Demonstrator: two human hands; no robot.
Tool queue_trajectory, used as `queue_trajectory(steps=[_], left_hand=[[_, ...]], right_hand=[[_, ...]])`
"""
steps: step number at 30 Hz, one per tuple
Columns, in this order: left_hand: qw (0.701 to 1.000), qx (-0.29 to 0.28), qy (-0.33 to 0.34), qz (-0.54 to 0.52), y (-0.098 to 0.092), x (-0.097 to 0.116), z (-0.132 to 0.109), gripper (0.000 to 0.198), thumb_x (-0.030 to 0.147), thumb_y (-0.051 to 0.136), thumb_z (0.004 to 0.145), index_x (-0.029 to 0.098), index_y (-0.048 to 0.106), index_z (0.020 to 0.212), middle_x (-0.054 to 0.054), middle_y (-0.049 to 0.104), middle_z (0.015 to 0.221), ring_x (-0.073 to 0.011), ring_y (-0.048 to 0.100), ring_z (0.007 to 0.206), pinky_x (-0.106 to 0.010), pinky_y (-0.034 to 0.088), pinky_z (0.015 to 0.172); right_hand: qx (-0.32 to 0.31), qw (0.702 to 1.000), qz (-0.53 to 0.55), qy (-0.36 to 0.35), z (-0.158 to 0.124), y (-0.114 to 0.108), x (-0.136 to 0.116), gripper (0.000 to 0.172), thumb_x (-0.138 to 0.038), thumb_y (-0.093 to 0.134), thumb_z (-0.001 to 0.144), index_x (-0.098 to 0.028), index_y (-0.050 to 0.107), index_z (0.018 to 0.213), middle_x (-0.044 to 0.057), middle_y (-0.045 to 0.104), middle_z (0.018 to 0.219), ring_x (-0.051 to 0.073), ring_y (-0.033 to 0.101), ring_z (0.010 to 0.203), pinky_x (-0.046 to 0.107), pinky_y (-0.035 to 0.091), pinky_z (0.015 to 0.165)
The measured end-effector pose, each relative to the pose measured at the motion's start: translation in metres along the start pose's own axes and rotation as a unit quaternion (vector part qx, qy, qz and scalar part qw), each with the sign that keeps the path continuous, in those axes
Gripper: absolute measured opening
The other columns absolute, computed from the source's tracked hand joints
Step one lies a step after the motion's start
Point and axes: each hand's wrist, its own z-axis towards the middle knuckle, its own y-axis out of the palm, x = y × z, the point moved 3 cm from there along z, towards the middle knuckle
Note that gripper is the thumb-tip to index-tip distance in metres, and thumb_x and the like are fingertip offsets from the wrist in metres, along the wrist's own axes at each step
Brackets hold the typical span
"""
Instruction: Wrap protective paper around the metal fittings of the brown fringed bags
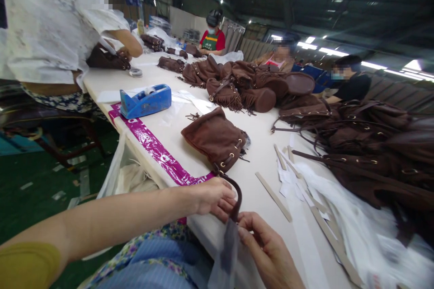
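A brown suede drawstring bag (217, 137) lies on the white table (261, 162) in front of me. Its dark brown strap (236, 194) curves down off the table edge to my hands. My left hand (212, 198) pinches the strap near the edge, fingers closed round it. My right hand (267, 250) sits just below, pinching the strap's lower end together with a thin translucent plastic sleeve (228, 253) that hangs down over my lap.
A blue tape dispenser (145, 100) and a magenta tape strip (152, 146) lie left. Several brown fringed bags (356, 144) are piled right and centre. Paper strips (305, 189) lie beside them. A person in white (50, 22) works far left; others sit opposite.
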Motion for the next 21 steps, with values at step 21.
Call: queue_trajectory(steps=[21], left_hand=[[0.991, 0.005, 0.068, -0.119, 0.015, -0.012, 0.022, 0.016, 0.012, 0.058, 0.049, 0.012, 0.062, 0.065, -0.002, 0.062, 0.062, -0.015, 0.06, 0.064, -0.029, 0.046, 0.069]], right_hand=[[0.137, 0.985, -0.104, 0.008, 0.063, -0.02, 0.003, 0.024, -0.04, 0.046, 0.082, -0.023, 0.05, 0.066, -0.002, 0.053, 0.055, 0.017, 0.051, 0.053, 0.028, 0.039, 0.053]])
